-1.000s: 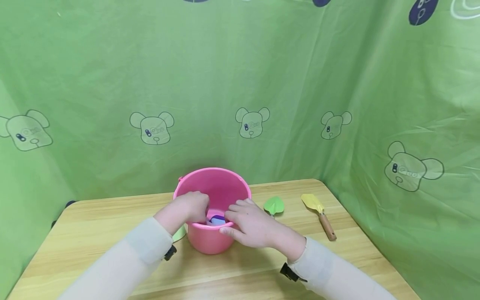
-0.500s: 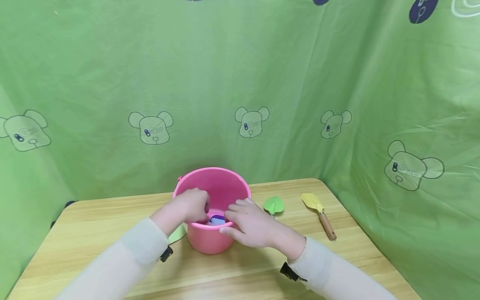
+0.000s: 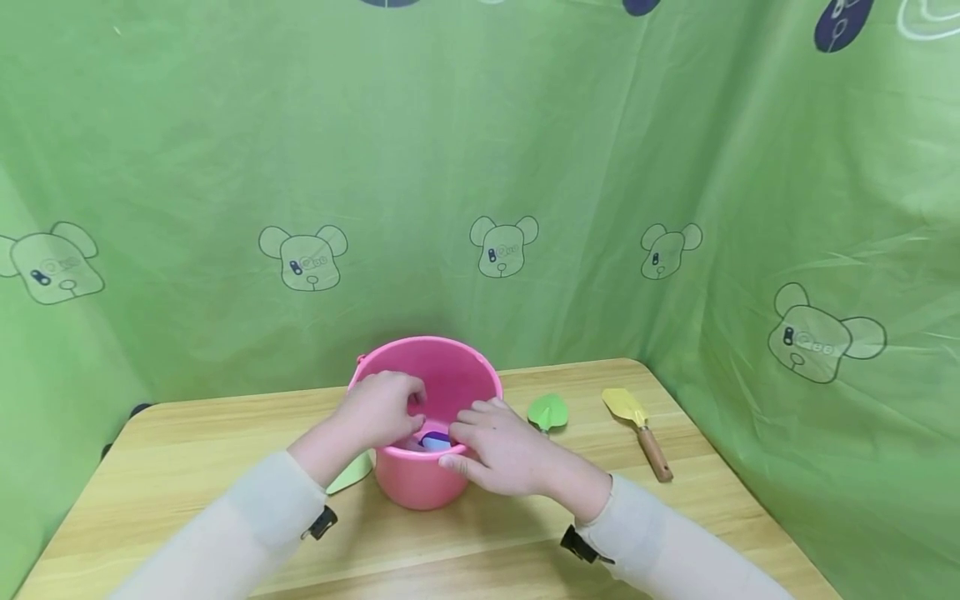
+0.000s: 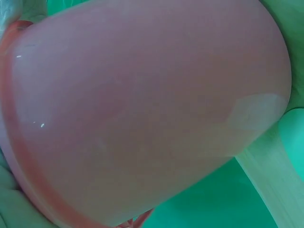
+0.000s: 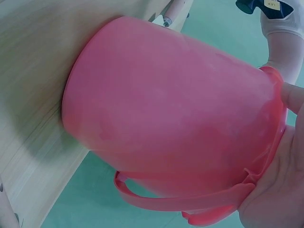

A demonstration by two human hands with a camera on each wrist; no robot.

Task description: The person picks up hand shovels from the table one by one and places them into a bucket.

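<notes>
A pink bucket (image 3: 420, 483) stands upright on the table, its mouth tilted into my view. My left hand (image 3: 381, 408) hangs over the left part of its rim, fingers loosely bent with a gap between thumb and forefinger. Nothing shows in that gap. My right hand (image 3: 502, 446) grips the near right rim, thumb outside and fingers inside. On the bucket's floor lies a small light-blue and purple object (image 3: 437, 442), partly hidden by the near rim; its kind is unclear. In the right wrist view the bucket's pink handle (image 5: 185, 203) hangs down its side.
Right of the bucket lies a green hand trowel (image 3: 548, 411), its handle hidden behind my right hand. Farther right is a yellow trowel (image 3: 637, 425) with a wooden handle. A pale green flat piece (image 3: 354, 473) lies left of the bucket. Green curtains (image 3: 420, 167) surround the wooden table (image 3: 210, 442).
My left hand has lifted slightly and shifted left, and its fingers have spread apart from the thumb. More of the pale green piece shows. The right hand and bucket stay put.
</notes>
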